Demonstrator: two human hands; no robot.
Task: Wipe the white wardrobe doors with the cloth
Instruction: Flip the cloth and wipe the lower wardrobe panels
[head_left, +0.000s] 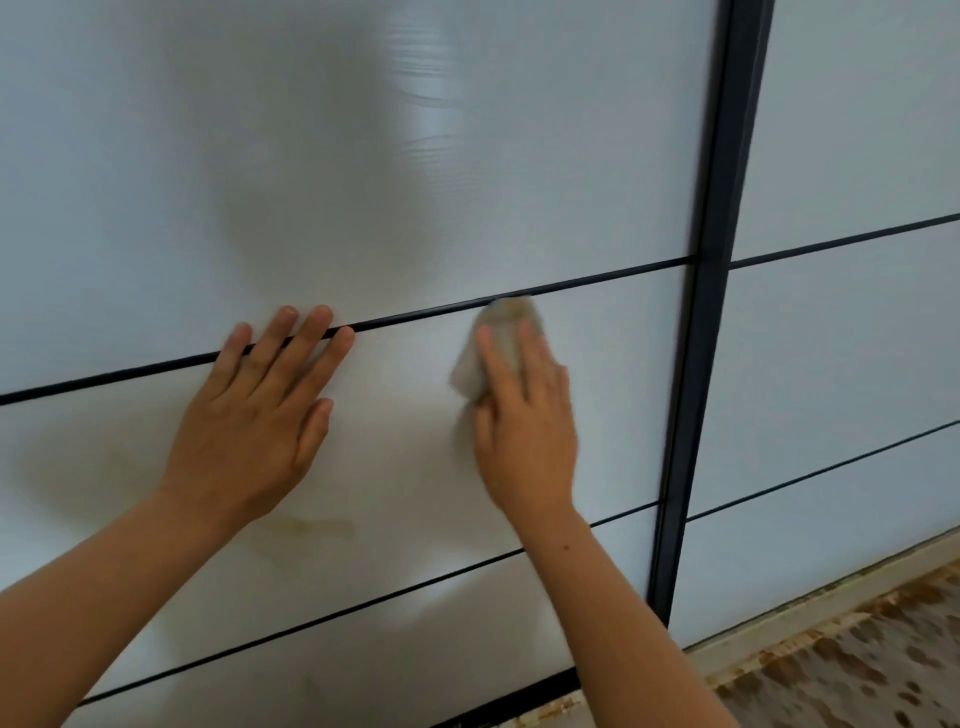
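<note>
Head view: left hand (254, 410) flat, fingers spread, on white wardrobe door (467, 156), at 9 o'clock of right hand (524, 431) whose straight fingers press the cloth (506, 317) onto the same door.

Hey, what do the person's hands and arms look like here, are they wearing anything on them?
Both are bare. The left hand and the right hand show no gloves, rings or bracelets, and there is no watch at either wrist. No sleeve is in view anywhere up to the frame's bottom edge. The fingernails look short and unpainted.
</note>
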